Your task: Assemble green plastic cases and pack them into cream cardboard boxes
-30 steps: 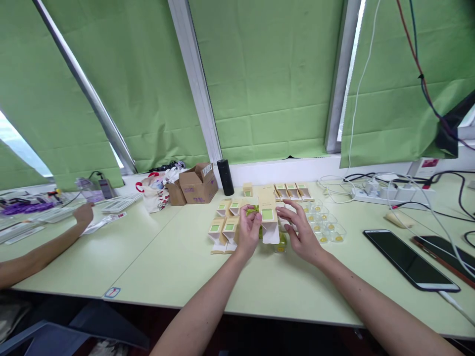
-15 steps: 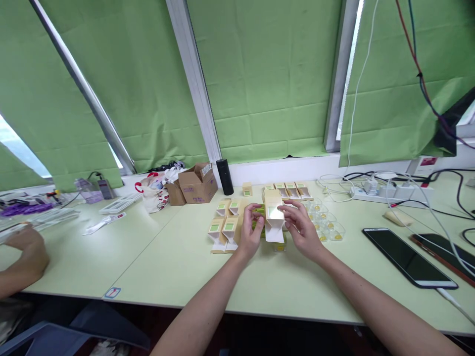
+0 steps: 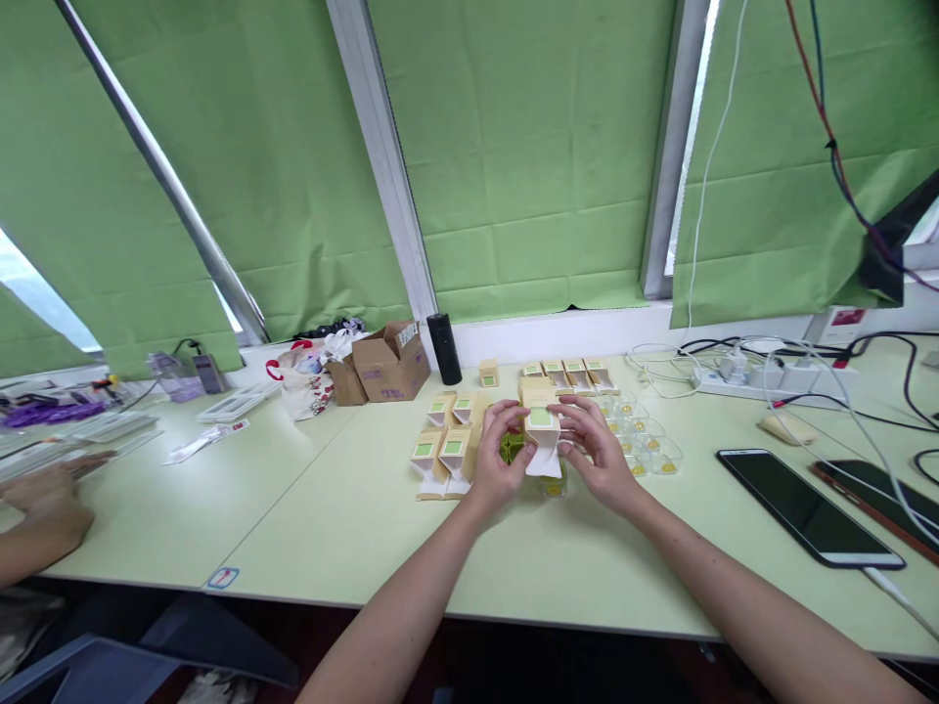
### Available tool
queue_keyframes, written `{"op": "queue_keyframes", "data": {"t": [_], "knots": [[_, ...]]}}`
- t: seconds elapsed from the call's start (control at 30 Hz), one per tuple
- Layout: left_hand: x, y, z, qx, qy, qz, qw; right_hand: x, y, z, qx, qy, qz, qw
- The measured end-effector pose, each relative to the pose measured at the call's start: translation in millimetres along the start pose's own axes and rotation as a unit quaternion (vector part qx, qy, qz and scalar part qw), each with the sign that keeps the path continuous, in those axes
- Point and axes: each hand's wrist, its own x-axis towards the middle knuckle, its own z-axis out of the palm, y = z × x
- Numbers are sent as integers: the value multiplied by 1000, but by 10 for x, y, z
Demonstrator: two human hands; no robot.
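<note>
A small cream carton [image 3: 541, 418] with a green square on its face is held up between my two hands, its white flap hanging down toward me. My left hand [image 3: 502, 455] grips its left side with thumb and fingers. On the opposite side, the fingertips of my right hand [image 3: 598, 445] press against the carton. Behind and below it show green items [image 3: 512, 447] and a clear plastic holder [image 3: 554, 483], partly hidden. More open cartons [image 3: 453, 450] stand in rows to the left of my left hand. Clear trays with yellow pieces [image 3: 665, 458] lie beside my right hand.
Further cartons [image 3: 577, 374] line the back, with one lone carton [image 3: 488, 374]. Near the wall stand a black cylinder [image 3: 444, 349] and a cardboard box [image 3: 391, 364]. Phones [image 3: 807, 508], cables and a power strip [image 3: 778, 381] occupy the right. Another person's hand [image 3: 51, 508] is far left.
My left fingers have closed in on the carton's side. The carton has tilted and come slightly down, and the glare on its green square is gone. The other person's hand has shifted slightly.
</note>
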Motion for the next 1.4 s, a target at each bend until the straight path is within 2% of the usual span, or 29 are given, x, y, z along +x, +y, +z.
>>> {"op": "queue_keyframes", "data": {"t": [0.27, 0.63, 1.4], "knots": [[4, 22, 39, 3, 30, -35, 999, 4, -23, 5, 1, -6, 2, 1000], [15, 52, 67, -20, 41, -77, 996, 11, -32, -2, -3, -9, 4, 1000], [2, 4, 71, -2, 48, -66, 997, 25, 23, 51, -36, 37, 11, 999]]}}
